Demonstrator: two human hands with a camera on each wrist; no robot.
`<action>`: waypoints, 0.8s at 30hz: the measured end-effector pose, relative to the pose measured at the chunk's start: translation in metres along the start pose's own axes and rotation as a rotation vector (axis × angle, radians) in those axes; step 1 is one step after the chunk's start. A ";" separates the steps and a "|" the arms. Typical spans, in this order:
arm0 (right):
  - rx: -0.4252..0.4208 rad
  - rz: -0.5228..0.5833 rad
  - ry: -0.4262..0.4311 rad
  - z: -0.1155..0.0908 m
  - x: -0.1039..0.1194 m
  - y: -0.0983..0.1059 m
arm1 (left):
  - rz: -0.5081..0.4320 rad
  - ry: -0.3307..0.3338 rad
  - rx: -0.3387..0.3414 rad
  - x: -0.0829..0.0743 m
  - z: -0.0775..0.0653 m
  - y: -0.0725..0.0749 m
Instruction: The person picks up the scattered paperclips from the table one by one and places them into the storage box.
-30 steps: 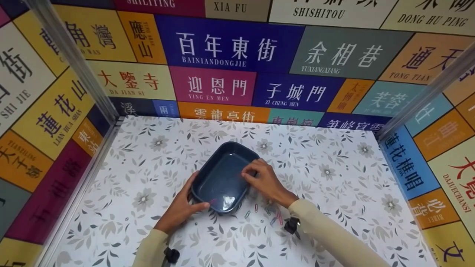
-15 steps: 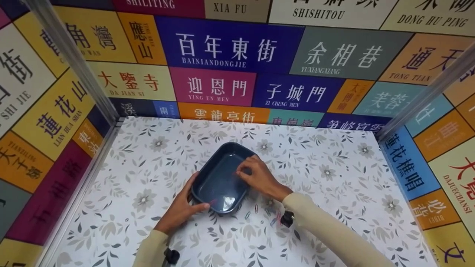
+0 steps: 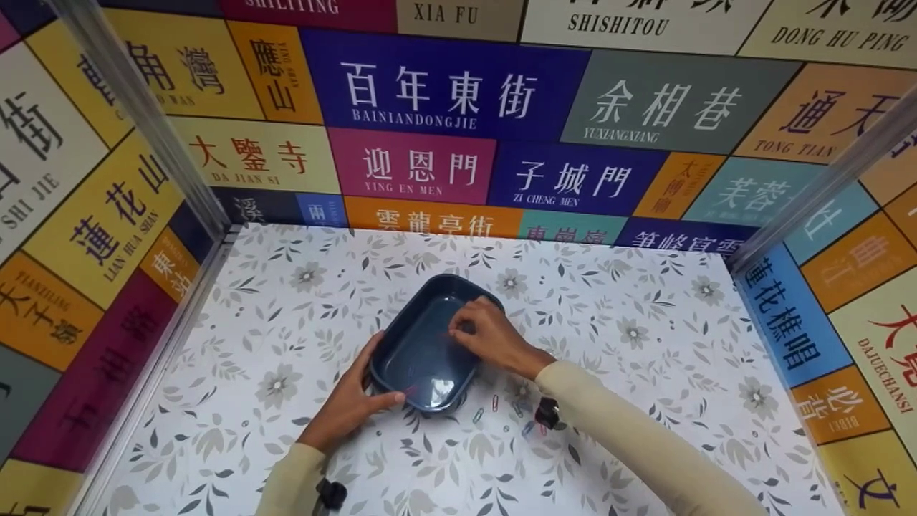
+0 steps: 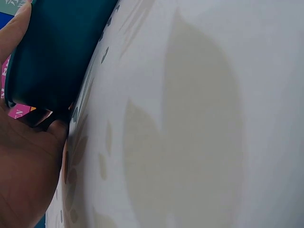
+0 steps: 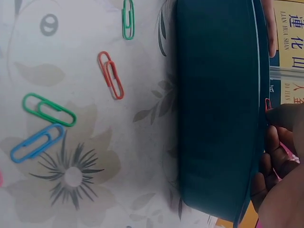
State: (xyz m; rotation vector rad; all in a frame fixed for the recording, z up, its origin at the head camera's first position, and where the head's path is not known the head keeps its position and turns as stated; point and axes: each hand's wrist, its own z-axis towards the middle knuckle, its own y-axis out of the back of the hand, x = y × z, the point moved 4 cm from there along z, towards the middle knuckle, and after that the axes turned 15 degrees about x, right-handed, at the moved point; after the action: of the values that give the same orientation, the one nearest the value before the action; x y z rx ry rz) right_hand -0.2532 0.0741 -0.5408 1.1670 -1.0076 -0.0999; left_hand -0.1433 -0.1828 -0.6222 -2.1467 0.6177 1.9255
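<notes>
Gripping the dish (image 3: 423,351): left hand (image 3: 349,401). Right hand (image 3: 496,337) pinches red paperclip (image 5: 268,102), clear only from right wrist.

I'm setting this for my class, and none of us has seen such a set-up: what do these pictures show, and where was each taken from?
There is no machine here, only a person's left hand and right hand, both bare. The wide picture comes from a camera worn on the head, looking forward and down. The two close-ups come from cameras worn on the wrists, each looking at that hand's work. On the flowered surface stands a dark blue dish, which looks greener in the close-ups. The left hand grips its edge; the right hand, at the opposite side, pinches a red paper clip. Loose paper clips in green, red and blue lie beside the dish.
</notes>
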 end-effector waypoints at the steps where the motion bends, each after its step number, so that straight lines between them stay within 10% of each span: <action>1: 0.007 -0.009 0.004 0.001 0.001 0.000 | -0.003 0.001 -0.002 0.000 0.000 0.000; 24: 0.119 -0.083 0.084 0.040 -0.035 -0.034 | 0.018 -0.012 0.001 0.002 -0.001 0.001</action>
State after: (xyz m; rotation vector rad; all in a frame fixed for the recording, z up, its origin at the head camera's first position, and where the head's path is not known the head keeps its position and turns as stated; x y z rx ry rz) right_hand -0.2875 0.0493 -0.5879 1.3113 -0.9007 -0.0566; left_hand -0.1425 -0.1843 -0.6240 -2.1348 0.6380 1.9457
